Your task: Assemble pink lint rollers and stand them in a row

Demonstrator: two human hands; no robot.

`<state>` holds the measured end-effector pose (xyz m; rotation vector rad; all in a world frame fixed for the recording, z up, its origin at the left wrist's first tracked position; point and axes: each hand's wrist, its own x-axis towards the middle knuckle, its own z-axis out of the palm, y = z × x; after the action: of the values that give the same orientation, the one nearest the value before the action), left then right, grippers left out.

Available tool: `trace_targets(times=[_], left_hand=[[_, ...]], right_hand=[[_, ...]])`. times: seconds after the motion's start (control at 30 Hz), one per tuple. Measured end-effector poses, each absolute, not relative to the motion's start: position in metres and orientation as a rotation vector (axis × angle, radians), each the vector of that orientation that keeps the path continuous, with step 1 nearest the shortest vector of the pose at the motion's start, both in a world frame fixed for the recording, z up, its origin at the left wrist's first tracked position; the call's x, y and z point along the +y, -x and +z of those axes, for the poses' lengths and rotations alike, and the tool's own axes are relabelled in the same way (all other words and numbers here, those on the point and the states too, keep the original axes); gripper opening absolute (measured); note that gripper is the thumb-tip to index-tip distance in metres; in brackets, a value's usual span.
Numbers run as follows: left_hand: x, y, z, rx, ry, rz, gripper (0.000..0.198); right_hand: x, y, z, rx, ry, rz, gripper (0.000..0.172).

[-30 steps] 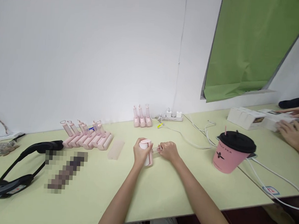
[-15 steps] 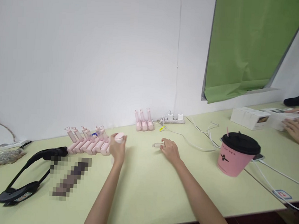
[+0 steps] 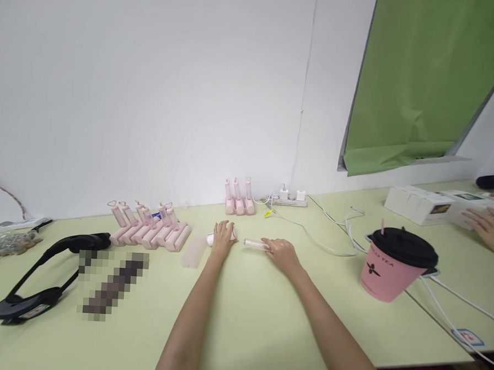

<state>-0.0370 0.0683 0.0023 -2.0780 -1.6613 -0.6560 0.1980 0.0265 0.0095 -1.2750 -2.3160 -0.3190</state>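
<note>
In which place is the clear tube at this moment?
The clear tube is a little below the middle of the head view, its right end at the right hand, with the left hand to its left.

The wall (image 3: 152, 91) is white, the curtain (image 3: 422, 84) green, the tabletop (image 3: 248, 312) pale yellow-green, the gadgets (image 3: 150, 238) pale pink, the tube (image 3: 254, 244) translucent and faintly pink, the lid (image 3: 405, 247) black, and the cup (image 3: 391, 283) pink with a dark leaf-like print (image 3: 373, 269).
</note>
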Motion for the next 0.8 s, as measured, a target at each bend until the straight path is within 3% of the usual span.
trace_targets(times=[0.1, 0.3, 0.47, 0.53, 0.67, 0.8], left_hand=[[0.067, 0.044, 0.001, -1.639, 2.107, -0.741, 0.057], [0.041, 0.030, 0.023, -1.590, 2.239, -1.035, 0.042], [0.019, 0.003, 0.036, -1.298, 2.671, -0.716, 0.077], [0.015, -0.007, 0.031, -1.323, 2.638, -0.618, 0.067], [0.013, -0.018, 0.018, -1.423, 2.542, -0.467, 0.024], [0.013, -0.017, 0.010, -1.568, 2.518, -0.321, 0.017]], right_hand=[[0.024, -0.192, 0.011, -2.446, 1.283, -0.258, 0.026], [0.026, -0.189, 0.011, -2.479, 1.276, -0.215, 0.021], [0.027, -0.187, 0.006, -2.475, 1.176, -0.279, 0.006], [0.027, -0.187, 0.005, -2.455, 1.138, -0.339, 0.005], [0.026, -0.186, 0.004, -2.420, 1.124, -0.425, 0.010], [0.025, -0.180, 0.004, -2.373, 1.361, -0.386, 0.023]])
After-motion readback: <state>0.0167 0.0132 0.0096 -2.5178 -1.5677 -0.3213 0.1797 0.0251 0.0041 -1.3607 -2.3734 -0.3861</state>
